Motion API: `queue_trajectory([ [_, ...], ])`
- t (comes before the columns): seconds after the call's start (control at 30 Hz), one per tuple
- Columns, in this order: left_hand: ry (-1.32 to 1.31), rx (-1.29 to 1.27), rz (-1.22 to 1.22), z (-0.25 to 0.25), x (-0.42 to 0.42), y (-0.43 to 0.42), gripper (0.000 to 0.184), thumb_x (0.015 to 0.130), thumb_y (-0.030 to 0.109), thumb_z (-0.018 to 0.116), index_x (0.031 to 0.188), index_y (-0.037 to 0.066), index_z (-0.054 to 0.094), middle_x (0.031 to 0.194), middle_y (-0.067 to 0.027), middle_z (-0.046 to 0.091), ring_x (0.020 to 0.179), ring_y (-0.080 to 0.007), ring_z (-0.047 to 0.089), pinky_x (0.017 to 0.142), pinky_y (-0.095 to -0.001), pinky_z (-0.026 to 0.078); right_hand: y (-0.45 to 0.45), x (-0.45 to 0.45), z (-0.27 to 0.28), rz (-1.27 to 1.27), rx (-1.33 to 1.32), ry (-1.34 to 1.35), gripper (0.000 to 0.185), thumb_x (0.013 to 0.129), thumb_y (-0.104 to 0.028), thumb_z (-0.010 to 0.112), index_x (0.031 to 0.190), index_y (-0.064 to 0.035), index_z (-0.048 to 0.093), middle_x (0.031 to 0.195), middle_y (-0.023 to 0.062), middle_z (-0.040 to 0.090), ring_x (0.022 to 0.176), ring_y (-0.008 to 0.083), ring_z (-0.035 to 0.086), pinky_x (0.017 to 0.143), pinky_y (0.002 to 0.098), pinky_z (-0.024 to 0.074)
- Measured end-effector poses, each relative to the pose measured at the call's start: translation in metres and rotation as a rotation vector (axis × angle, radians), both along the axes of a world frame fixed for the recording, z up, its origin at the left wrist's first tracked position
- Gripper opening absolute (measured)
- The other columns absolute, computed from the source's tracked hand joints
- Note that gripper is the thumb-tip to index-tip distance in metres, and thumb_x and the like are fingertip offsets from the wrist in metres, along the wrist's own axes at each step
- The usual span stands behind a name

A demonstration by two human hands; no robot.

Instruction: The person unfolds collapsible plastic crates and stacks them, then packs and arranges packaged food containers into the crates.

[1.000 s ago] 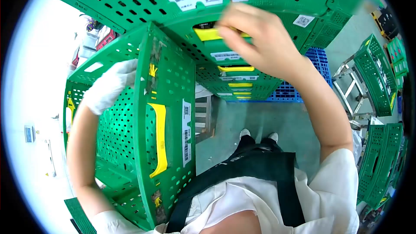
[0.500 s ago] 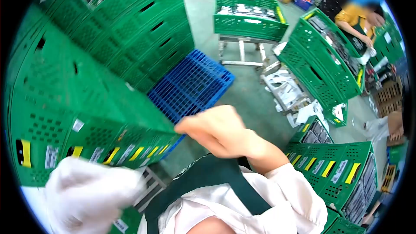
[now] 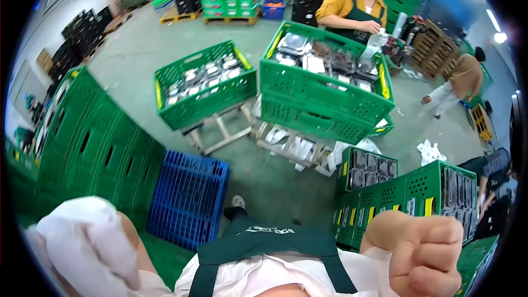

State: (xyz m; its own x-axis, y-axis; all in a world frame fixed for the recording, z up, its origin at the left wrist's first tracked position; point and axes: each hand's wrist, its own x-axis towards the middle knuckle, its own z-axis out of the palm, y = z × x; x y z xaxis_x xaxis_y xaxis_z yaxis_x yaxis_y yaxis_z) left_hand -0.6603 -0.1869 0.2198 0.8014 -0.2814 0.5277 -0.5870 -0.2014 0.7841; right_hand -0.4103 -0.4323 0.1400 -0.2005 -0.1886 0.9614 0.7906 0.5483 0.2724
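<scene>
Low at the left, my left hand (image 3: 91,242), in a white glove, is raised with its fingers curled in. No object shows in it. My right hand (image 3: 423,250) is bare and closed in a fist low at the right, with nothing visible in it. The left hand is nearest a tall stack of green crates (image 3: 102,148). Behind the right hand stand green crates (image 3: 388,192) with clear packs of dark contents. Both hands appear apart from the crates. A dark green apron (image 3: 269,247) covers my front.
A blue pallet (image 3: 190,201) lies beside the left stack. Ahead, a green crate of packs (image 3: 212,102) sits on a metal stand (image 3: 225,132). Stacked crates (image 3: 324,96) stand right of it. Behind them a co-worker in yellow (image 3: 357,11) handles something white. Other people are at the right.
My view has lifted and turned right. My right hand has moved from the middle to the lower right and is now a fist. The gloved left hand stays low at the left.
</scene>
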Motion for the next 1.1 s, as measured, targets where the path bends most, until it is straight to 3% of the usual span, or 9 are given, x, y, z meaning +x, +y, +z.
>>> queue_trajectory([
  [0.07,-0.150,0.081,-0.271,-0.011,0.046,0.047,0.005,0.080,0.001,0.073,0.079,0.005,0.077,0.080,-0.0074,0.072,0.064,-0.0151,0.062,0.047,-0.0212,0.040,0.002,0.030,-0.017,-0.320,0.023,-0.094,0.015,0.095,-0.022,0.058,0.107,-0.0136,0.060,0.077,0.0044,0.056,0.057,0.0177,0.045,0.052,0.0342,0.0347],
  [0.13,-0.272,0.096,-0.430,-0.028,0.095,0.094,0.007,0.085,0.009,0.070,0.088,0.006,0.076,0.090,-0.0071,0.071,0.074,-0.0144,0.065,0.054,-0.0252,0.042,0.000,0.060,-0.028,-0.679,-0.096,-0.041,0.012,0.068,-0.004,0.059,0.076,-0.0094,0.051,0.068,0.0046,0.050,0.050,0.0166,0.038,0.048,0.0319,0.0265],
  [0.23,-0.106,-0.009,0.327,-0.116,0.171,0.162,0.023,0.084,0.016,0.067,0.103,0.002,0.067,0.105,-0.0167,0.068,0.089,-0.0181,0.066,0.073,-0.0334,0.051,0.039,0.135,-0.035,-0.883,-0.214,0.279,0.016,0.080,0.012,0.059,0.088,0.0005,0.067,0.070,0.0086,0.057,0.055,0.0159,0.046,0.050,0.0293,0.0324],
  [0.43,0.547,-0.148,0.443,-0.220,0.401,0.250,0.036,0.094,0.018,0.064,0.125,0.000,0.062,0.118,-0.0081,0.066,0.106,-0.0166,0.062,0.099,-0.0319,0.046,0.078,0.306,-0.114,-0.978,-0.794,0.913,0.016,0.091,-0.001,0.062,0.106,-0.0011,0.068,0.088,0.0077,0.068,0.072,0.0173,0.062,0.067,0.0264,0.0494],
  [0.57,0.710,0.001,0.379,-0.266,0.519,0.245,0.040,0.097,0.028,0.058,0.126,0.001,0.061,0.119,-0.0124,0.065,0.110,-0.0225,0.062,0.099,-0.0341,0.047,0.103,0.443,-0.191,-0.950,-1.376,0.765,0.032,0.092,-0.022,0.065,0.117,-0.0023,0.066,0.114,0.0163,0.067,0.110,0.0338,0.061,0.096,0.0408,0.0473],
  [0.6,0.590,0.327,0.457,-0.276,0.554,0.241,0.042,0.097,0.033,0.055,0.124,0.001,0.061,0.120,-0.0162,0.064,0.112,-0.0275,0.061,0.099,-0.0370,0.047,0.112,0.475,-0.208,-0.911,-1.571,0.757,0.042,0.093,-0.029,0.063,0.125,-0.0022,0.062,0.124,0.0176,0.063,0.121,0.0341,0.055,0.102,0.0421,0.0443],
  [0.63,0.470,0.654,0.519,-0.291,0.583,0.236,0.045,0.097,0.037,0.052,0.123,0.001,0.061,0.120,-0.0200,0.063,0.113,-0.0325,0.060,0.100,-0.0399,0.046,0.122,0.499,-0.225,-0.915,-1.656,0.697,0.049,0.093,-0.034,0.062,0.128,-0.0009,0.060,0.129,0.0194,0.061,0.124,0.0356,0.053,0.104,0.0434,0.0434],
  [0.73,0.575,0.727,0.634,-0.336,0.642,0.227,0.050,0.096,0.044,0.047,0.116,0.001,0.061,0.119,-0.0250,0.060,0.114,-0.0404,0.057,0.099,-0.0456,0.045,0.148,0.564,-0.273,-1.001,-1.941,0.540,0.065,0.088,-0.049,0.062,0.129,0.0018,0.058,0.133,0.0235,0.057,0.127,0.0386,0.050,0.105,0.0451,0.0425],
  [1.1,0.728,0.780,0.475,-0.336,0.637,0.239,0.058,0.095,0.054,0.047,0.108,0.000,0.065,0.116,-0.0239,0.063,0.108,-0.0410,0.061,0.095,-0.0490,0.046,0.160,0.576,-0.311,-0.835,-1.992,0.482,0.073,0.090,-0.056,0.056,0.134,0.0018,0.052,0.133,0.0257,0.056,0.127,0.0408,0.049,0.105,0.0493,0.0386],
])
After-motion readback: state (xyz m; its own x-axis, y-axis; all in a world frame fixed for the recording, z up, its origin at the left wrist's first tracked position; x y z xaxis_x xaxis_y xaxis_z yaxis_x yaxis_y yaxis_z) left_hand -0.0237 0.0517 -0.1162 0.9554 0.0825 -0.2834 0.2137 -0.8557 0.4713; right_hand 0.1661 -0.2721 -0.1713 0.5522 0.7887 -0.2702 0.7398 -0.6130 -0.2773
